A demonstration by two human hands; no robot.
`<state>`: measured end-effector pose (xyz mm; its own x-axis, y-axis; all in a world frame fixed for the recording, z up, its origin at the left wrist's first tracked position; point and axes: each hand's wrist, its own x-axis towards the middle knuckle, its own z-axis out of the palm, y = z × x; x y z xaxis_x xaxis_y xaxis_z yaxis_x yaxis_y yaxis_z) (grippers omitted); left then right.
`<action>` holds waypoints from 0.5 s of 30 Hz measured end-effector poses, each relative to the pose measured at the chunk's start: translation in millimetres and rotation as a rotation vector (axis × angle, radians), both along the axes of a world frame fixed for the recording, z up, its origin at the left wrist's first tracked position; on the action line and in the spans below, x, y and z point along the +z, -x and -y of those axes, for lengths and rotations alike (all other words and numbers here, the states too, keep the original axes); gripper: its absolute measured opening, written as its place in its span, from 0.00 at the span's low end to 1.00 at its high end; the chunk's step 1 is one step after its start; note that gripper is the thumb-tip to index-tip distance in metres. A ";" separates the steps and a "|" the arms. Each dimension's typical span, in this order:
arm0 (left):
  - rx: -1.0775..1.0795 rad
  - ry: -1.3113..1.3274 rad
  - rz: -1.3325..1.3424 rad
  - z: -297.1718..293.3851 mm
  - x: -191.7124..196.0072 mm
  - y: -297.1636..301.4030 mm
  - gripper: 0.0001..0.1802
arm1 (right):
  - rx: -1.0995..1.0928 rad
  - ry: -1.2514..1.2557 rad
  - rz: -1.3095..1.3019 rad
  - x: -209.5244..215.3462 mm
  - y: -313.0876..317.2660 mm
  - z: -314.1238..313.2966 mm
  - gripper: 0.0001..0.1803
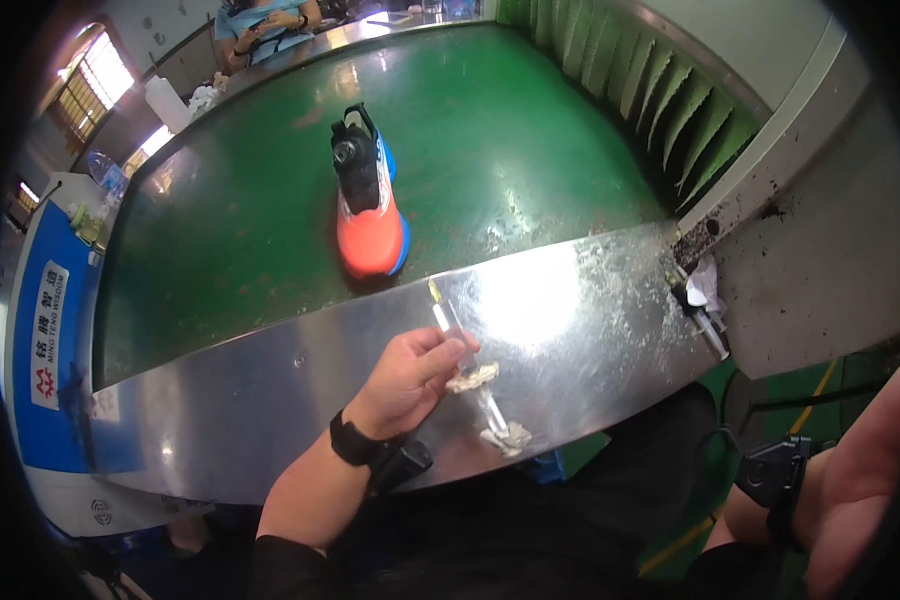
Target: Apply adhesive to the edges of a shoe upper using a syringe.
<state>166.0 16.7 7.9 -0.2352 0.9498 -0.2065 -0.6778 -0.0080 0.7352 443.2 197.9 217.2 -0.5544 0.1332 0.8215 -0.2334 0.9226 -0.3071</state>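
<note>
My left hand [407, 375] is closed around the barrel of a syringe [444, 318], thumb on its side. The syringe tilts over the metal ledge, its thin yellow tip pointing up toward the belt. Crusty off-white lumps cling to its flange and plunger end. Beyond the tip, on the green belt, stands a sports shoe [370, 240] with an orange-red toe, black collar and blue sole, toe toward me. At the right rim my right hand [870, 475] is partly cut off; its fingers do not show. A black strapped device sits on that wrist.
A shiny metal ledge [250, 400] borders the green conveyor belt [240, 220]. Green strip curtains [670, 100] hang at the far right. Another syringe [708, 330] and white tissue hang beside the machine frame. Across the belt sits a person [270, 30]; a white bottle [167, 104] stands at left.
</note>
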 end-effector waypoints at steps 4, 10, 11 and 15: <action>0.037 0.035 -0.018 9.4 -2.8 -2.6 0.11 | 0.051 -0.099 -0.004 3.7 26.4 14.1 0.40; -0.007 0.010 0.020 -0.7 -0.7 -1.0 0.11 | 0.099 -0.056 0.090 -0.3 -45.9 -15.9 0.41; 0.008 -0.001 0.024 -2.5 1.7 3.0 0.11 | 0.104 -0.039 0.109 6.3 -24.7 -16.5 0.41; 0.017 -0.002 0.029 -2.7 0.1 2.4 0.12 | 0.132 -0.038 0.162 14.0 -40.6 -16.7 0.42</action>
